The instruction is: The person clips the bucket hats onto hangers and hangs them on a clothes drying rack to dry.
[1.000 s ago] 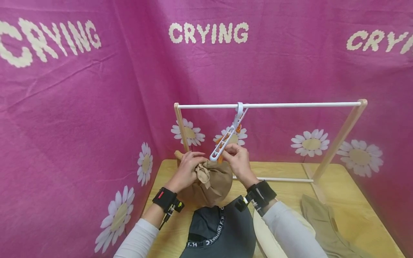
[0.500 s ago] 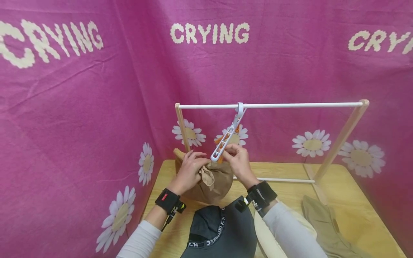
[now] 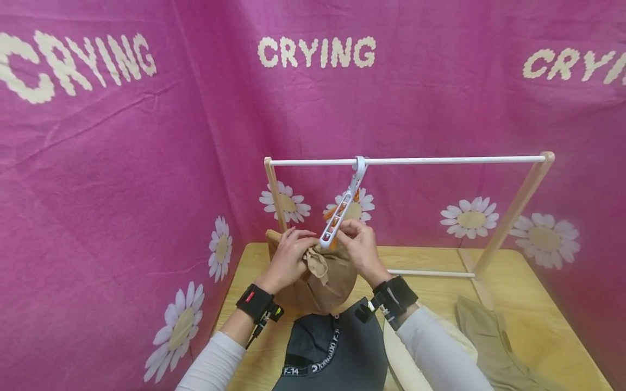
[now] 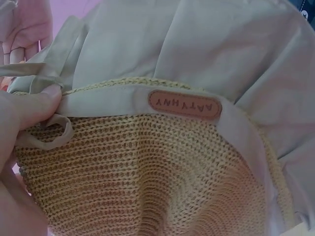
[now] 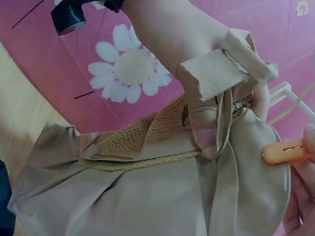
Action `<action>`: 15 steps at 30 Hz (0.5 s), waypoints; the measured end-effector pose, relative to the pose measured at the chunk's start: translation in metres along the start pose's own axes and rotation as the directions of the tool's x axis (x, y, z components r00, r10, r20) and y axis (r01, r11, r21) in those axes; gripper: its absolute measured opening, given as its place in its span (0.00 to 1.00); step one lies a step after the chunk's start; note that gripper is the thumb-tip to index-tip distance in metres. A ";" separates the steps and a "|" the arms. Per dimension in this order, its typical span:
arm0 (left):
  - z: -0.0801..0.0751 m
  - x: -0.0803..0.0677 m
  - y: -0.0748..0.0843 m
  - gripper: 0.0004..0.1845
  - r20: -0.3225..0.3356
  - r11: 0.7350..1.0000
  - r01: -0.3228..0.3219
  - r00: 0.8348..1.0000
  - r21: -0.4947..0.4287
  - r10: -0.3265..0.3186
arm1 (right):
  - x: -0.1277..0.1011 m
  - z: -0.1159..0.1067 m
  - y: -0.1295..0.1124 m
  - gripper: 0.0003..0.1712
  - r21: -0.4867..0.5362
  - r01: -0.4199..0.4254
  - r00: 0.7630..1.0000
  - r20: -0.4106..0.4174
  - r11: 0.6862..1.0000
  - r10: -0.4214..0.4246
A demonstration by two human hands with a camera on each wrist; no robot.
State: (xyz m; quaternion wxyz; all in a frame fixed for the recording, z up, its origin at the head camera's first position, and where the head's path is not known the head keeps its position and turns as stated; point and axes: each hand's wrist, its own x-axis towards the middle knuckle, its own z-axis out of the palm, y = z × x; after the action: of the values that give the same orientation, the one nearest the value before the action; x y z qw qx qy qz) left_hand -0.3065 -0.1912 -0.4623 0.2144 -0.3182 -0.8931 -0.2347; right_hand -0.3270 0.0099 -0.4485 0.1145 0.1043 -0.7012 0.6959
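Observation:
My left hand (image 3: 287, 263) grips a tan sun hat (image 3: 335, 279) by its edge near a tied ribbon bow (image 3: 317, 265). In the left wrist view the thumb presses on the ribbon, beside the woven crown (image 4: 147, 162) and a brown label (image 4: 184, 105). My right hand (image 3: 361, 247) pinches an orange clothespin (image 5: 285, 151) at the lower end of a white hanger (image 3: 337, 217). The clothespin's tip overlaps the brim's edge in the right wrist view; I cannot tell whether it clamps the fabric. From the rack's top bar (image 3: 440, 160), the hanger slants down.
On the wooden table (image 3: 420, 258), a dark hat (image 3: 359, 347) with a lettered band lies in front of the hands. A cream item (image 3: 406, 353), partly under the right forearm, and an olive-brown cloth item (image 3: 481, 336) lie to the right. Pink flowered cloth (image 3: 122, 190) surrounds the table.
The tan hat and my left hand have shifted slightly right, toward the hanger's lower end. The hanger has tilted a little steeper. My right hand keeps its pinch and has barely moved.

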 end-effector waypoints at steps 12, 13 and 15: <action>0.004 0.002 -0.003 0.23 -0.090 0.998 -0.041 0.995 -0.040 0.037 | -0.006 0.004 0.003 0.08 -0.006 0.063 0.997 0.051 0.998 -0.063; 0.003 0.002 -0.004 0.23 -0.095 0.998 -0.031 0.995 -0.053 0.026 | -0.007 0.004 0.002 0.08 -0.011 0.068 0.996 0.057 0.998 -0.067; 0.003 0.002 -0.006 0.22 -0.104 0.997 -0.014 0.995 -0.079 0.005 | -0.008 0.004 0.002 0.09 -0.030 0.083 0.994 0.072 0.996 -0.080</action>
State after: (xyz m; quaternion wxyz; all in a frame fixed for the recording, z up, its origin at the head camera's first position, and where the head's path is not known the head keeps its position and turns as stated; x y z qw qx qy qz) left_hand -0.3127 -0.1921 -0.4653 0.2490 -0.3179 -0.8692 -0.2852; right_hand -0.3203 0.0054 -0.4527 0.1198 0.1554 -0.7111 0.6751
